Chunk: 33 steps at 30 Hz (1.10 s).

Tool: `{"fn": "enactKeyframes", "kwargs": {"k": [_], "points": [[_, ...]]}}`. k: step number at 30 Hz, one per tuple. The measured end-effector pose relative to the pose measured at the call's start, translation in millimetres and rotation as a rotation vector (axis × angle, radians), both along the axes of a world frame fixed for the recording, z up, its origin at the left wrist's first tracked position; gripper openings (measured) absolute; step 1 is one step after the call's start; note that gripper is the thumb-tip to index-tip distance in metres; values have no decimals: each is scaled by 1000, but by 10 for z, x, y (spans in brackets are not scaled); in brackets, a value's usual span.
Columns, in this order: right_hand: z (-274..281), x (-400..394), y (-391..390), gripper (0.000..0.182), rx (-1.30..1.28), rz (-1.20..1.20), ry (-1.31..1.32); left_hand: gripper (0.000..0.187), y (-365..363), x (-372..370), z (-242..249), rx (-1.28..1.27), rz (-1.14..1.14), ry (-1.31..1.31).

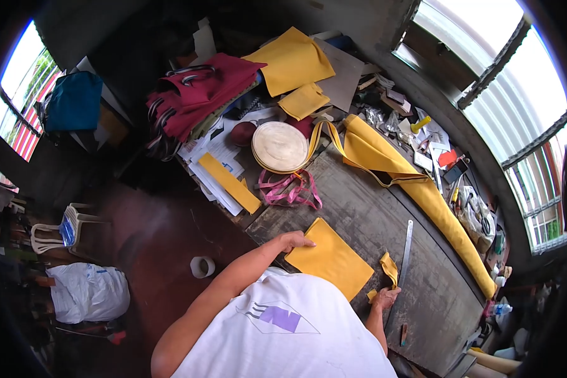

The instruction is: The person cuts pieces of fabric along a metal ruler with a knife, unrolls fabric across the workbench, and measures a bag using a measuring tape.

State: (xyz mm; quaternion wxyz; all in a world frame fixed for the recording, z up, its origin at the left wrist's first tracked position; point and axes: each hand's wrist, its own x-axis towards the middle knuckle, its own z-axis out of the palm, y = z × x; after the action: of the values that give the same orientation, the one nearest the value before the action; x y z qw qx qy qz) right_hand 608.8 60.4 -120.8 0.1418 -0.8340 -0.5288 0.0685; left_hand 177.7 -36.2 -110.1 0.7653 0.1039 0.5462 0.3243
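A folded piece of yellow fabric (331, 259) lies at the near edge of the dark wooden worktable (353, 195). At its left corner, my left hand (297, 241) grips the edge, thumb on top. My right hand (385, 297) is closed on a crumpled yellow fabric scrap (389, 269), which sticks up beyond the fingers. Right beside that hand, a long metal ruler (407, 249) lies on the tabletop. A small narrow tool (404, 335) rests nearer to me, below my right hand.
A rolled length of yellow fabric (435, 201) runs along the table's far side. Behind the worktable are a round pale disc (280, 146), pink ribbon (290, 190), papers (217, 157) and maroon fabric (214, 94). Clutter lines the window side. A white chair (72, 228) stands at left.
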Motion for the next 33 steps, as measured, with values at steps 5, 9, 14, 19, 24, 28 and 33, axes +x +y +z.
{"fn": "enactKeyframes", "kwargs": {"k": [5, 9, 14, 19, 24, 28, 33], "points": [[-116, 93, 22, 23, 31, 28, -5, 39, 10, -53, 179, 105, -102, 191], [-138, 101, 14, 23, 76, 61, 11, 38, 26, -73, 412, 255, -243, 500], [-118, 67, -10, 22, 117, 64, 41, 38, -16, -421, 218, 273, -191, 541], [-45, -13, -2, 23, 119, 42, 31, 44, -71, -647, 210, 187, -86, 287], [-5, -78, -54, 22, 162, 37, -4, 45, -65, -661, 282, 125, -130, 293], [39, -133, -67, 21, 165, 21, -10, 41, -70, -647, 226, 147, -113, 330], [-43, -113, -48, 20, 200, 21, -42, 37, -92, -558, 379, 265, -151, 542]]}}
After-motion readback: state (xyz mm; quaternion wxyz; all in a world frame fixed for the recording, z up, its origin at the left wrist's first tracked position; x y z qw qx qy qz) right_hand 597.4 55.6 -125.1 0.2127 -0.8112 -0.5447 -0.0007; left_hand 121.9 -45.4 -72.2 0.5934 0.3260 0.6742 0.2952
